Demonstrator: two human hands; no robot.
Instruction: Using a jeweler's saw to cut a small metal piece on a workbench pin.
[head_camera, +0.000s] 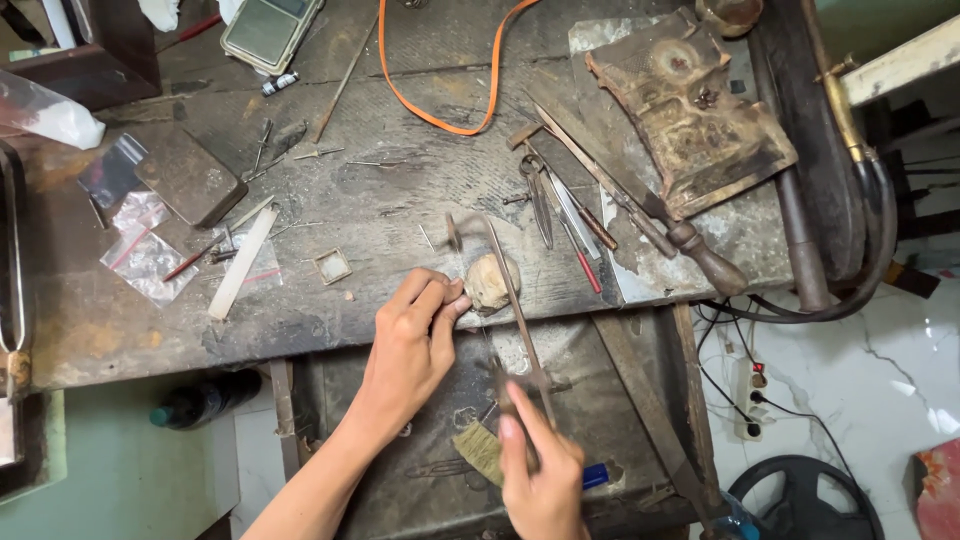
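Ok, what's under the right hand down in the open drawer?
Under the right hand lie a straw-coloured bristle brush and a blue plastic object, each partly showing. The hand covers their middles, so whether they touch is hidden.

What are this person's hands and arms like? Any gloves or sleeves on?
Both are bare: no gloves, rings or watch show on the left hand or the right hand. The left forearm is uncovered down to the picture's edge, with no sleeve in view.

Bare bench (400, 215) between metal tin (190, 175) and pliers (540, 205), left of hands.
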